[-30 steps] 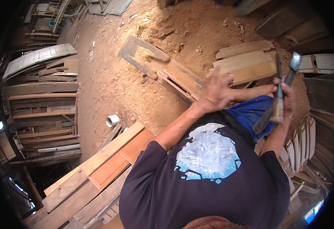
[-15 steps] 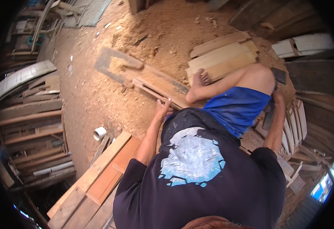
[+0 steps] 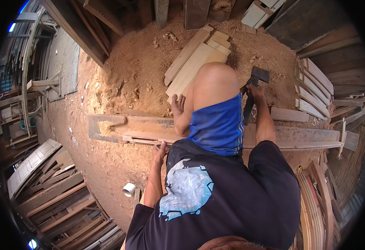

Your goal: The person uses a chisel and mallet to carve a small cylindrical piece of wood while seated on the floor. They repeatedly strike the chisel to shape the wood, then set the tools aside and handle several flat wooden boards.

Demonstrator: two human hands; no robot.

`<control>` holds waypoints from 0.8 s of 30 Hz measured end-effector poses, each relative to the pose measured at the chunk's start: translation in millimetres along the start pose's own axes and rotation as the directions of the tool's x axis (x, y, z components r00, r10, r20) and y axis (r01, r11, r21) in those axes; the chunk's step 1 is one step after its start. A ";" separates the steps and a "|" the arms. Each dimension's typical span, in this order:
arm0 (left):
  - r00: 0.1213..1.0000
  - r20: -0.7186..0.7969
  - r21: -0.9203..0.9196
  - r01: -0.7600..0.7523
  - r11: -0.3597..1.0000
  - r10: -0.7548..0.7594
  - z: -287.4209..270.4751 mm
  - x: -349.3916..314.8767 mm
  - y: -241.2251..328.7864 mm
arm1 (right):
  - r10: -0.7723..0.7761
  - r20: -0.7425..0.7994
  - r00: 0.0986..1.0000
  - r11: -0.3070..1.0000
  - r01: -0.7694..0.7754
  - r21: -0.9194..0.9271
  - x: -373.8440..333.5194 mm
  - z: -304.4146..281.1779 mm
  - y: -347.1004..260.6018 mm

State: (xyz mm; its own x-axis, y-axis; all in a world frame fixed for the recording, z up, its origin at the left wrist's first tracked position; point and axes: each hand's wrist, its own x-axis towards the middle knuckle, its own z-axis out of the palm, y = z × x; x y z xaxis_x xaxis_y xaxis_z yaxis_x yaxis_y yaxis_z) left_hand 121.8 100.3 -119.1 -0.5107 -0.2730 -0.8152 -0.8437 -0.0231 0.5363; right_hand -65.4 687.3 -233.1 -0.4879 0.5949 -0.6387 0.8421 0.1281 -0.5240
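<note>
While the slotted wooden piece [image 3: 151,136] lies on the long plank bench [image 3: 293,135], its long axis runs from 9 to 3 o'clock, nearly along the bench, and its visible end points toward 9 o'clock; the other end is hidden by the seated person. Its narrow dark slot follows the same line.

On the floor, toward 7 o'clock from the left hand [image 3: 160,151], rests a white cylinder [image 3: 129,189]; what it contains is too small to tell.

The left hand is at the near edge of the piece, toward 5 o'clock from its middle, fingers partly bent with the tips touching it; whether they pinch it I cannot tell. The right hand [image 3: 255,91], well apart toward 2 o'clock, is curled around a dark tool [image 3: 249,109], whose flat length points toward 7 o'clock. Pale boards [image 3: 199,58] lie toward 1 o'clock from the piece.
</note>
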 end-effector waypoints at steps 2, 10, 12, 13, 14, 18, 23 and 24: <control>1.000 -0.001 -0.062 0.008 0.998 -0.008 0.3 0.9 -3.9 | -0.007 0.116 0.993 0.981 -0.016 0.195 0.3 -8.7 -1.3; 0.997 0.071 -0.205 0.049 0.978 -0.036 -3.0 0.3 -5.5 | 0.072 0.177 0.982 0.988 -0.094 0.124 -4.6 -25.2 6.5; 0.992 0.119 -0.218 0.069 0.973 -0.043 -9.7 6.5 -10.5 | 0.069 0.226 0.972 0.997 -0.077 0.029 -8.6 -18.3 22.7; 0.990 0.136 -0.235 0.078 0.969 -0.047 -10.8 7.8 -14.5 | 0.052 0.255 0.966 0.998 -0.045 -0.033 -29.6 -11.5 17.6; 0.986 0.160 -0.250 0.086 0.964 -0.046 -10.4 8.4 -11.5 | 0.034 0.278 0.960 0.996 -0.010 -0.089 -43.5 -8.4 12.0; 0.993 0.109 -0.248 0.070 0.966 -0.044 -6.4 3.7 -5.7 | -0.008 0.470 0.882 1.000 -0.002 0.020 -34.2 43.2 50.5; 0.992 0.113 -0.209 0.076 0.975 -0.053 -15.8 10.3 -18.0 | -0.091 0.600 0.794 0.967 0.215 -0.137 -73.5 77.4 13.0; 0.991 0.120 -0.189 0.083 0.979 -0.061 -16.9 10.1 -16.4 | -0.118 0.614 0.781 0.951 0.266 -0.155 -73.4 88.9 12.6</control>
State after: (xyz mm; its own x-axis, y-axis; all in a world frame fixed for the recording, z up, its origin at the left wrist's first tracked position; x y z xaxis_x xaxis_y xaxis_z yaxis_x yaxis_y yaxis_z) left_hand 133.3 81.6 -132.5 -0.4748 -0.1534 -0.8666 -0.8367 -0.2267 0.4985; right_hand -39.4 574.6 -242.9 -0.6215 -0.0377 -0.7825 0.7070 0.4034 -0.5809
